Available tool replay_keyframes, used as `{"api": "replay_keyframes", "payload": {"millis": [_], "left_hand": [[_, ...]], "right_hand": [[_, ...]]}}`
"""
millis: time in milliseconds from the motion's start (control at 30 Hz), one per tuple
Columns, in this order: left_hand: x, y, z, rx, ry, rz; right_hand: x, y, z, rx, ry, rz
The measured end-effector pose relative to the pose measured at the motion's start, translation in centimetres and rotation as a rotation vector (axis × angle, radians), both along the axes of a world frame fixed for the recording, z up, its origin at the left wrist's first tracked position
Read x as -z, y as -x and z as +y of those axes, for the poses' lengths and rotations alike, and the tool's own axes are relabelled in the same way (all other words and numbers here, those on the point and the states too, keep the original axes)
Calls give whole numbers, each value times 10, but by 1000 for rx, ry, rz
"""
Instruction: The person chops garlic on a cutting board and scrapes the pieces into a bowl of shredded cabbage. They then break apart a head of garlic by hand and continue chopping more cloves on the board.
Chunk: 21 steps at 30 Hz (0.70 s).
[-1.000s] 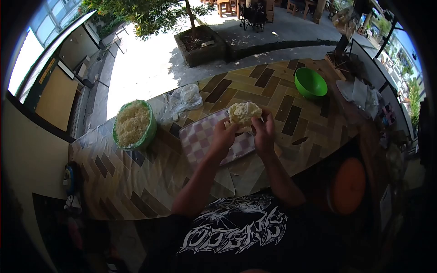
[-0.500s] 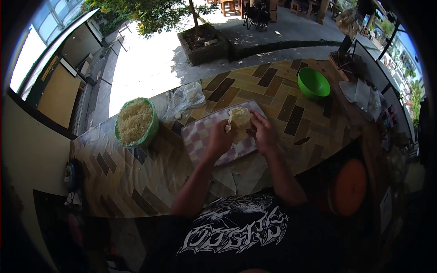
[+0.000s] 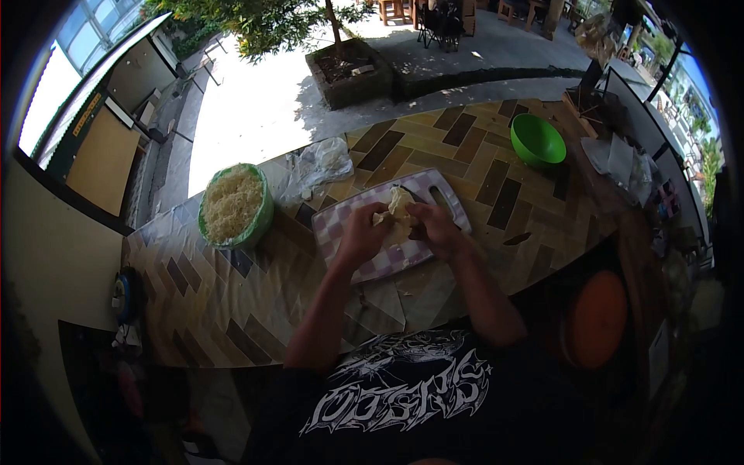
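Note:
A pale, thin, crumpled sheet (image 3: 401, 203) is held between both hands above a checkered cutting board (image 3: 335, 225). My left hand (image 3: 363, 231) pinches its left side, with the fingers curled. On the right side, my right hand (image 3: 434, 229) grips it with bent fingers. The sheet's upper part bunches up between the fingertips, and its lower part hangs over the board. To the left of the board stands a green-rimmed tub (image 3: 266, 217) heaped with pale shredded food (image 3: 231, 203).
A green bowl (image 3: 538, 140) sits at the table's back right. Clear plastic wrap (image 3: 322, 164) lies behind the board, and bags (image 3: 618, 164) lie at the right edge. An orange round object (image 3: 597, 319) is below the table's right side.
My right hand has come down and closer to my left hand. The sheet now looks narrower and more folded, and the board's handle slot has come into view.

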State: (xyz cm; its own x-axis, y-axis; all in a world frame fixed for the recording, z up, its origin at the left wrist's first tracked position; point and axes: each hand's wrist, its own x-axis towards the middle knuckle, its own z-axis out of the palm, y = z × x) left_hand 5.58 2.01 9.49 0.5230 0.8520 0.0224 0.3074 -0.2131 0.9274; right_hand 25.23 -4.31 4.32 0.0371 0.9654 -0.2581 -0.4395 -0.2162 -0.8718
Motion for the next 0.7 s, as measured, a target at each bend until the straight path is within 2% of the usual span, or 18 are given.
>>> {"api": "replay_keyframes", "payload": {"millis": [67, 133, 233, 333, 567, 700], "left_hand": [[12, 3, 5, -9, 43, -16], [17, 4, 7, -34, 25, -3], [10, 9, -3, -81, -331, 182], [-4, 12, -10, -41, -485, 287], [-1, 15, -6, 54, -472, 172], [-4, 14, -8, 82, -509, 210]], "right_hand": [[16, 4, 5, 3, -64, 101], [23, 6, 6, -16, -99, 43], [1, 8, 1, -80, -36, 46], [-14, 10, 3, -117, 61, 50], [8, 9, 6, -39, -96, 149], [-2, 4, 5, -82, -31, 227]]}}
